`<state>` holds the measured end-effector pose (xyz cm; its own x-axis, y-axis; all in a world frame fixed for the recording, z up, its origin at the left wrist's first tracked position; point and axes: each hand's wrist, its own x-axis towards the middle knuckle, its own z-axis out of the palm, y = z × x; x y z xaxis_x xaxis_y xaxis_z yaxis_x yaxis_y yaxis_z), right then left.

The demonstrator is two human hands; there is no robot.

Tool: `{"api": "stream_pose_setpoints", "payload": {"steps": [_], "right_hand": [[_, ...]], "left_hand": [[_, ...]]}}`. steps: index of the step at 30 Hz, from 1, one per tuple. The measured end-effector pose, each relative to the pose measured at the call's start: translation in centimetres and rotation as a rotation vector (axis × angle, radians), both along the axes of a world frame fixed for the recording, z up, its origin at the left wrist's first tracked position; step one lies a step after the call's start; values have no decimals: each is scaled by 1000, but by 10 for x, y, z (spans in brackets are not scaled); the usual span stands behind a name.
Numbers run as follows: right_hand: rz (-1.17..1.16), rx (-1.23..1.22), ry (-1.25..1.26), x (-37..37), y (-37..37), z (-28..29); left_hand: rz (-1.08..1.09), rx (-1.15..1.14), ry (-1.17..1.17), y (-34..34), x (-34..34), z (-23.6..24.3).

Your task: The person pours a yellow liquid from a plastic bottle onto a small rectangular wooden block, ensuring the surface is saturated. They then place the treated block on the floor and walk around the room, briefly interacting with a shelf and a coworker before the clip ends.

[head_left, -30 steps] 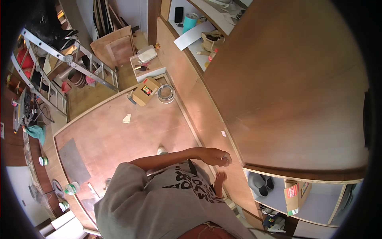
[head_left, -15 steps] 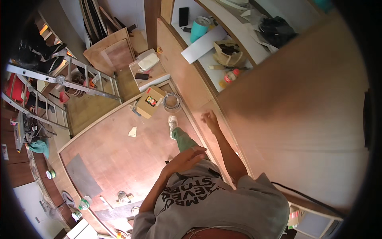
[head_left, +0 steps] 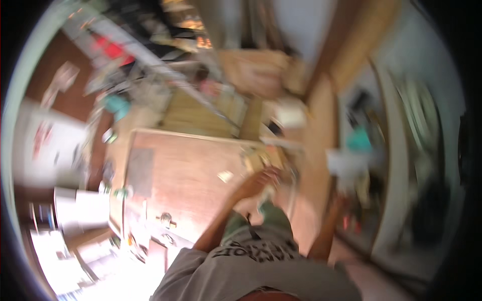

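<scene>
Motion blur smears the whole view. In the middle, my left hand (head_left: pixel 261 179) hovers over the broad reddish wooden panel (head_left: pixel 186 155), its fingers stretched forward and nothing visible in them. It appears close to a cardboard box (head_left: pixel 255 160) and above my shoe (head_left: pixel 266 198). My right hand (head_left: pixel 340 204) is raised on the right, beside the wooden edge of a shelf compartment; its fingers are too blurred to read. Nearest to it are a pale board (head_left: pixel 349 163) and a turquoise tumbler (head_left: pixel 358 139) in that compartment.
A metal ladder (head_left: pixel 175 78) leans across the upper left, with dark blurred shapes around it. On the panel lie a grey sheet (head_left: pixel 139 171) and a small pale scrap (head_left: pixel 225 176). A white container (head_left: pixel 290 115) stands beyond the box. Bright light floods the lower left.
My view has swung, so the panel and ladder sit farther right and the shelf shows more to the side. My left hand has moved forward toward the box. Both hands are more blurred.
</scene>
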<state>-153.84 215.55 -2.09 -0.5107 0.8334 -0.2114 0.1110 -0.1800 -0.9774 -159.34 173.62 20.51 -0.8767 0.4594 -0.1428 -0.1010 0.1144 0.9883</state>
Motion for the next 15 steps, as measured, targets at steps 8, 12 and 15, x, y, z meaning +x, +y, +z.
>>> {"api": "stream_pose_setpoints", "payload": {"steps": [8, 12, 15], "right_hand": [[78, 366, -278, -12, 30, 4], [61, 436, -323, -11, 26, 16], [85, 501, -316, -13, 24, 24]], "left_hand": [[9, 61, 498, 47, -25, -7], [-256, -84, 229, 15, -15, 36], [-332, -132, 427, -9, -10, -5]]}}
